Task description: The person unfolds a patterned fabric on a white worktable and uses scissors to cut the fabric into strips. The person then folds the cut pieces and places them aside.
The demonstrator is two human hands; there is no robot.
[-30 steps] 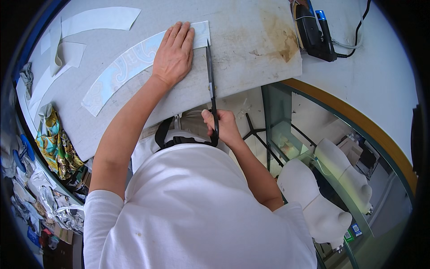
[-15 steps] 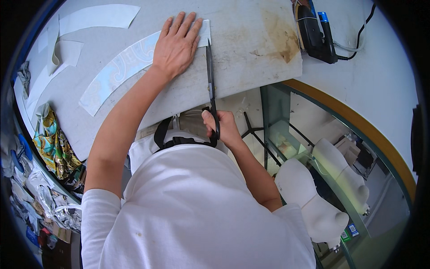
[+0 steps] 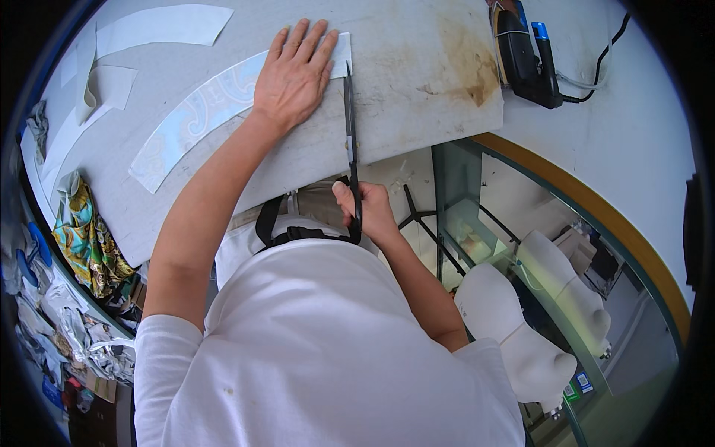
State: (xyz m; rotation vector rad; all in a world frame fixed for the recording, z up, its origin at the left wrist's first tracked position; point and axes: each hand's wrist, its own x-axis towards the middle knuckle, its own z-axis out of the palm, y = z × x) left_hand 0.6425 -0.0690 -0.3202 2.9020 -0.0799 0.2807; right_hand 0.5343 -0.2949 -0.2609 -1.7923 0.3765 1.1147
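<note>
Left hand (image 3: 290, 88) lay flat across the curved strip (image 3: 199, 113), fingers (image 3: 299, 37) fanned; right hand (image 3: 375, 212) gripped scissors (image 3: 352, 145) crosswise at the strip's right end

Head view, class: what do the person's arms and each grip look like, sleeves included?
The left sleeve and right sleeve are short, plain white. The left forearm and right forearm are bare. The left grip and right grip are ungloved hands, with no watch or ring showing.

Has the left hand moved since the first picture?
Yes: against the brown stain on the board, the left hand has shifted slightly forward, its fingers spread wider.
</note>
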